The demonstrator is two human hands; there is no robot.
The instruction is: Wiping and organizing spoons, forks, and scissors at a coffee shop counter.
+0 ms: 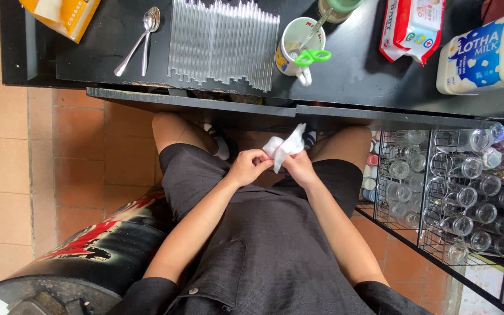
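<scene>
Both my hands meet over my lap, below the edge of the black counter (351,81). My left hand (247,166) and my right hand (300,168) both pinch a crumpled white tissue (284,146), which sticks up between them. I am seated in dark grey clothes, knees apart under the counter. My fingers are closed around the tissue's lower part, so that part is hidden.
On the counter lie two spoons (141,41), a row of clear straws (223,44), a mug (296,46) holding green-handled scissors, a wet-wipes pack (412,26), a milk jug (485,52) and an orange packet (62,14). Wire racks of glass bottles (462,192) stand at right. A black drum (94,245) sits at left.
</scene>
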